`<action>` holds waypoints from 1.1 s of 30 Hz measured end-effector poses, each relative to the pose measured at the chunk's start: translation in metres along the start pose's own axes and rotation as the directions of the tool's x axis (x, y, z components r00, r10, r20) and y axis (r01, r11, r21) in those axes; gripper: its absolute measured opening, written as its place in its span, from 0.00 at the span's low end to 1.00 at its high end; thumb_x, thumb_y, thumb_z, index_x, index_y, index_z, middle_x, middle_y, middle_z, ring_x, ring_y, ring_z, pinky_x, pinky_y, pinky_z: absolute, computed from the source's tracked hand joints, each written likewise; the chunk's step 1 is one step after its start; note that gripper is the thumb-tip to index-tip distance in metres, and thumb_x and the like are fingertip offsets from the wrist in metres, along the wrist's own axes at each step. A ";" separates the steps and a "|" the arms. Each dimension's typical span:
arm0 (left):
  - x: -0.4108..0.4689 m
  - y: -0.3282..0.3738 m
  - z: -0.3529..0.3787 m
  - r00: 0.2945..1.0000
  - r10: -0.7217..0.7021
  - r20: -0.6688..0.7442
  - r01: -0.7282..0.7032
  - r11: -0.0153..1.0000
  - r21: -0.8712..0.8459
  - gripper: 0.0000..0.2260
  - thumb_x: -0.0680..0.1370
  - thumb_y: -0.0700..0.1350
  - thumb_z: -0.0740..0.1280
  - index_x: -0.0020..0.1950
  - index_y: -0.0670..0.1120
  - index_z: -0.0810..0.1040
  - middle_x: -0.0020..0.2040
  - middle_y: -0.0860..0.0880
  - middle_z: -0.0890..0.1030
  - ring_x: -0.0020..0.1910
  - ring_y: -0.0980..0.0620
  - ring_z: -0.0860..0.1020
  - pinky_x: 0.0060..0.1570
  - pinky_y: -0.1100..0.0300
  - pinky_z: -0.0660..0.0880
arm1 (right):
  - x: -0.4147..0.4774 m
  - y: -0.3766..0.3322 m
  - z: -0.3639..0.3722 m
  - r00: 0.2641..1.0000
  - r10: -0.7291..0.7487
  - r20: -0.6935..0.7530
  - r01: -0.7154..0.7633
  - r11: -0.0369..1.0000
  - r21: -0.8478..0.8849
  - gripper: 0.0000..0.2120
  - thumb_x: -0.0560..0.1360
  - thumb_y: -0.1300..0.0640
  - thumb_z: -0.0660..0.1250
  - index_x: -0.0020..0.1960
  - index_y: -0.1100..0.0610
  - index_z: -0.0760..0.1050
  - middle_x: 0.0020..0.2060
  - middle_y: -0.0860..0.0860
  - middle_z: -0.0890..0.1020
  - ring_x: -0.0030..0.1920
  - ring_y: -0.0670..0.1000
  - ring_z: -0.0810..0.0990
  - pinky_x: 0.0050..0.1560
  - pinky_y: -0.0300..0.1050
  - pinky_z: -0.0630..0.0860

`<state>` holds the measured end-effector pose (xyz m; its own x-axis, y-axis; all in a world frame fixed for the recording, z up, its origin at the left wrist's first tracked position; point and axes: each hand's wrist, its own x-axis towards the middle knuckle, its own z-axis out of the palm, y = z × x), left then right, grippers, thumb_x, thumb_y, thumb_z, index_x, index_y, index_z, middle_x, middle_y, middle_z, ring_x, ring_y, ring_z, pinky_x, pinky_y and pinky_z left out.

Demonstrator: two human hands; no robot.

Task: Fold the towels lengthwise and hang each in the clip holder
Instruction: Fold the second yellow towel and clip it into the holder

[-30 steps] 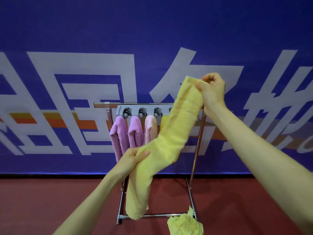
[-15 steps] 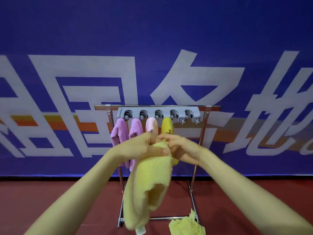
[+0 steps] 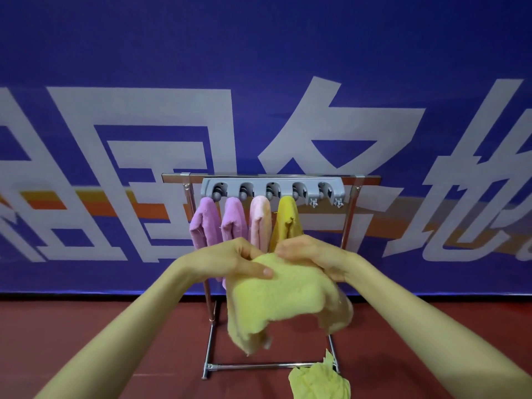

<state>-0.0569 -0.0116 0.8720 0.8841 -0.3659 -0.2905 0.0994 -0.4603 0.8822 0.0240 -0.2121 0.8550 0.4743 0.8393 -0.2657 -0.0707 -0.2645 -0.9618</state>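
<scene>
Left grip (image 3: pixel 236 260) and right grip (image 3: pixel 313 254) both pinch the bunched top edge of the pale yellow towel (image 3: pixel 276 300); above the right grip, the clip holder (image 3: pixel 259 188) has its end clip (image 3: pixel 326 190) bare.

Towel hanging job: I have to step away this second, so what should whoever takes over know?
Left hand and right hand: both grip the bunched pale yellow terry towel before the rack.
Grey plastic clip holder on the steel rack: four clips hold two purple towels, a pink towel, a mustard yellow towel; rightmost clip is free.
Done: four hung.
Left: fold the held towel lengthwise, clip it there; then the crumpled pale yellow cloth on the red floor, with no spare clip visible.
</scene>
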 end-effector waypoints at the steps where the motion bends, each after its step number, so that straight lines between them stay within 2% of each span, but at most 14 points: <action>1: 0.001 -0.003 -0.001 0.999 -0.013 0.029 0.013 1.000 0.001 0.06 0.75 0.46 0.70 0.47 0.45 0.84 0.47 0.45 0.83 0.47 0.51 0.80 0.55 0.55 0.74 | -0.002 -0.003 -0.002 1.000 0.013 -0.017 -0.014 0.997 -0.078 0.10 0.74 0.51 0.68 0.37 0.55 0.77 0.33 0.48 0.77 0.35 0.44 0.76 0.39 0.37 0.71; 4: 0.006 -0.010 -0.004 0.994 -0.019 0.111 0.020 1.000 -0.007 0.07 0.75 0.43 0.71 0.51 0.44 0.84 0.50 0.44 0.84 0.50 0.50 0.81 0.57 0.53 0.75 | -0.011 -0.005 -0.022 0.996 0.037 -0.084 -0.054 0.974 -0.219 0.10 0.71 0.53 0.73 0.43 0.60 0.81 0.38 0.52 0.81 0.40 0.47 0.80 0.43 0.41 0.75; 6: 0.010 -0.015 -0.007 0.989 -0.005 0.148 0.011 0.999 -0.042 0.06 0.76 0.40 0.70 0.49 0.49 0.84 0.49 0.48 0.85 0.49 0.52 0.82 0.55 0.57 0.77 | -0.020 -0.006 -0.036 0.993 0.035 -0.116 -0.061 0.971 -0.231 0.07 0.72 0.54 0.73 0.42 0.59 0.82 0.38 0.52 0.81 0.40 0.47 0.80 0.44 0.41 0.75; 9: 0.019 -0.017 -0.008 0.991 0.038 0.125 -0.015 0.984 -0.180 0.18 0.78 0.36 0.64 0.34 0.55 0.81 0.34 0.58 0.81 0.35 0.63 0.78 0.38 0.72 0.72 | -0.032 -0.002 -0.056 0.994 0.062 -0.091 -0.075 0.986 -0.147 0.07 0.72 0.57 0.71 0.35 0.55 0.80 0.33 0.49 0.81 0.36 0.45 0.80 0.40 0.38 0.74; 11: 0.028 -0.019 -0.005 0.992 0.073 0.100 -0.046 0.968 -0.247 0.17 0.78 0.35 0.65 0.32 0.51 0.77 0.30 0.58 0.77 0.30 0.63 0.75 0.32 0.73 0.69 | -0.035 0.006 -0.064 0.995 0.090 -0.036 -0.092 0.995 -0.048 0.09 0.72 0.58 0.69 0.33 0.55 0.78 0.30 0.47 0.79 0.33 0.44 0.78 0.37 0.37 0.72; 14: 0.046 -0.027 0.004 0.993 0.109 0.045 -0.091 0.949 -0.302 0.07 0.74 0.40 0.70 0.39 0.45 0.74 0.34 0.53 0.76 0.33 0.58 0.75 0.35 0.68 0.71 | -0.036 0.020 -0.070 0.996 0.087 0.027 -0.089 0.990 0.113 0.04 0.69 0.58 0.68 0.40 0.58 0.80 0.35 0.50 0.81 0.38 0.47 0.79 0.43 0.41 0.73; 15: 0.052 -0.029 0.008 0.994 0.111 0.016 -0.100 0.941 -0.323 0.07 0.72 0.42 0.72 0.43 0.44 0.75 0.36 0.51 0.78 0.37 0.56 0.76 0.39 0.65 0.72 | -0.035 0.026 -0.072 0.997 0.078 0.015 -0.080 0.978 0.190 0.08 0.69 0.59 0.67 0.46 0.61 0.82 0.40 0.53 0.82 0.42 0.49 0.80 0.47 0.43 0.75; 17: 0.065 -0.034 0.012 0.996 0.090 -0.007 -0.087 0.929 -0.360 0.17 0.70 0.45 0.75 0.55 0.43 0.76 0.46 0.46 0.80 0.48 0.50 0.78 0.52 0.55 0.74 | -0.036 0.034 -0.077 0.995 0.102 -0.002 -0.097 0.953 0.286 0.18 0.68 0.60 0.68 0.56 0.67 0.79 0.45 0.56 0.83 0.46 0.51 0.81 0.50 0.43 0.77; 19: 0.075 -0.036 0.017 0.997 0.055 0.059 -0.030 0.932 -0.361 0.22 0.70 0.46 0.74 0.61 0.40 0.76 0.53 0.43 0.81 0.55 0.47 0.78 0.60 0.52 0.72 | -0.038 0.037 -0.080 0.994 0.107 0.001 -0.104 0.959 0.264 0.16 0.68 0.60 0.69 0.55 0.63 0.81 0.44 0.55 0.84 0.45 0.50 0.83 0.47 0.43 0.78; 21: 0.084 -0.039 0.021 0.989 0.039 0.145 0.011 0.945 -0.327 0.19 0.72 0.45 0.72 0.60 0.38 0.78 0.53 0.44 0.83 0.54 0.48 0.80 0.58 0.56 0.75 | -0.038 0.037 -0.085 0.995 0.100 0.018 -0.101 0.965 0.241 0.09 0.69 0.63 0.67 0.45 0.56 0.84 0.40 0.51 0.85 0.42 0.48 0.83 0.44 0.41 0.78; 24: 0.100 -0.039 0.028 0.979 0.076 0.189 0.001 0.927 -0.374 0.18 0.70 0.49 0.75 0.54 0.40 0.79 0.46 0.50 0.84 0.47 0.54 0.81 0.50 0.63 0.76 | -0.033 0.040 -0.093 0.998 0.050 -0.039 -0.036 0.955 0.296 0.06 0.63 0.61 0.71 0.40 0.56 0.81 0.38 0.52 0.83 0.40 0.49 0.82 0.43 0.41 0.78; 27: 0.122 -0.041 0.034 0.977 0.134 0.165 -0.033 0.861 -0.508 0.17 0.75 0.44 0.69 0.60 0.36 0.76 0.52 0.44 0.81 0.53 0.46 0.77 0.57 0.55 0.71 | -0.024 0.048 -0.112 0.991 0.009 -0.134 0.042 0.925 0.379 0.13 0.60 0.60 0.74 0.42 0.60 0.76 0.38 0.55 0.80 0.40 0.51 0.80 0.41 0.42 0.78; 30: 0.148 -0.039 0.041 0.986 0.161 0.044 -0.090 0.737 -0.670 0.17 0.77 0.37 0.61 0.65 0.36 0.71 0.48 0.48 0.84 0.46 0.54 0.82 0.46 0.64 0.77 | -0.015 0.049 -0.129 0.973 -0.002 -0.231 0.102 0.902 0.420 0.15 0.63 0.61 0.72 0.49 0.61 0.77 0.42 0.56 0.81 0.42 0.52 0.81 0.43 0.44 0.78; 33: 0.182 -0.038 0.047 0.988 0.081 -0.129 -0.150 0.660 -0.736 0.14 0.78 0.39 0.62 0.63 0.37 0.72 0.44 0.48 0.84 0.41 0.55 0.82 0.41 0.63 0.77 | -0.001 0.049 -0.151 0.927 0.045 -0.372 0.110 0.916 0.386 0.11 0.69 0.66 0.69 0.51 0.60 0.77 0.42 0.56 0.82 0.41 0.51 0.82 0.41 0.42 0.78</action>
<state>0.0783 -0.0990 0.7684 0.9409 -0.2941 -0.1679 0.2686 0.3464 0.8988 0.1522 -0.2975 0.8186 0.7627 0.5898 -0.2654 -0.3511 0.0330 -0.9358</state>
